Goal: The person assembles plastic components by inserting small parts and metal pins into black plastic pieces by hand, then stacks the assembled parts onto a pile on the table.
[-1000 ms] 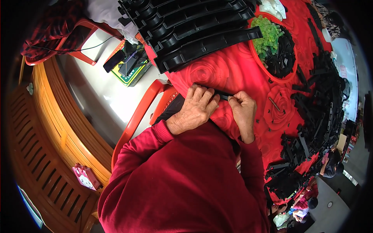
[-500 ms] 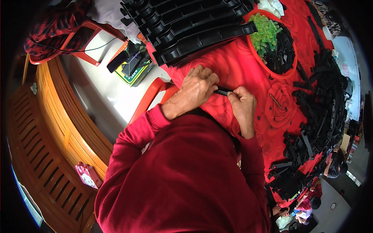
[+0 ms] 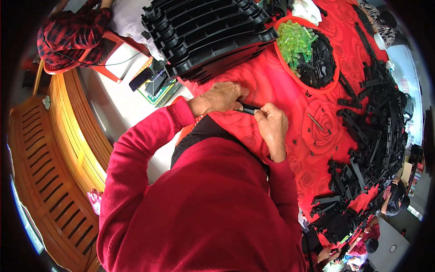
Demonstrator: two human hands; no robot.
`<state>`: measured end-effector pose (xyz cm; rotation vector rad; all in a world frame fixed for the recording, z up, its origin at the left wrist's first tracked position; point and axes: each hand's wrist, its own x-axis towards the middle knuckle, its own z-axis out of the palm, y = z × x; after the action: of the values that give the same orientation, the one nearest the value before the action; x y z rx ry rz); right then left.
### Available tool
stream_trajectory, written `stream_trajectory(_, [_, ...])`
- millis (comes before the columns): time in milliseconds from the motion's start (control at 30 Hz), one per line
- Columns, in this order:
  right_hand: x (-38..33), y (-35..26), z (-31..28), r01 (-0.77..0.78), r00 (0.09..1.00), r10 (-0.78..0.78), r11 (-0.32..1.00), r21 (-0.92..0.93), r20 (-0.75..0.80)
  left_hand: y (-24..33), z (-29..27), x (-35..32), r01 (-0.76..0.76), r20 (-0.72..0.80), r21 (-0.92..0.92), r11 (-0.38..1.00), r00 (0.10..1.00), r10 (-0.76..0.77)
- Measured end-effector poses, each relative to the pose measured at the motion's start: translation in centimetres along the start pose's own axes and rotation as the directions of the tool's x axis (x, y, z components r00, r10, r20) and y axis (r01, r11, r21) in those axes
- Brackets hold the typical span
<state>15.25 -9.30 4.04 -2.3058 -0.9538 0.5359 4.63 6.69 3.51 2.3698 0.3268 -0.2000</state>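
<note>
Position of your left hand (image 3: pixel 222 96) in the head view differs from half a second ago: it lies flatter, and its forearm comes in at a shallower angle from the left. Your right hand (image 3: pixel 273 127) maintains its pinch. The camera view has also shifted slightly.

Your left hand points rightward, back upward, fingers curled closed over the left end of a narrow, straight black plastic strip (image 3: pixel 248 109); its fingertips are partly hidden. Your right hand rises from a bent wrist, thumb and forefinger closed on the right end.

The strip spans the gap between your hands, sloping slightly down to the right. Its exposed middle is dark, with a pale highlight. It lies over the red rose-patterned tablecloth (image 3: pixel 294 106); contact with the cloth cannot be determined.

Beyond your hands, locate the stack of ribbed black plastic racks (image 3: pixel 208 38) and, to its right, the round red plastic basin (image 3: pixel 334 81) containing translucent green pieces (image 3: pixel 294 43) and small black parts (image 3: pixel 321 63).
</note>
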Motion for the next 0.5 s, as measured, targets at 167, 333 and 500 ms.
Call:
stream_trajectory(167, [-0.11,0.05,0.31,0.081,0.994,-0.083,0.996,-0.025,-0.069,-0.67,-0.01,-0.02,-0.040,0.019,-0.095,0.995,0.999,0.042])
stream_trajectory(333, [-0.06,0.20,0.33,0.084,0.994,-0.085,0.996,-0.019,-0.069,-0.12,0.14,0.13,0.009,0.021,-0.040,0.999,1.000,-0.008])
stream_trajectory(500, [-0.09,0.30,0.34,0.093,0.993,-0.094,0.996,-0.013,-0.069,-0.02,-0.02,0.38,0.032,0.038,-0.055,0.998,0.999,-0.030])
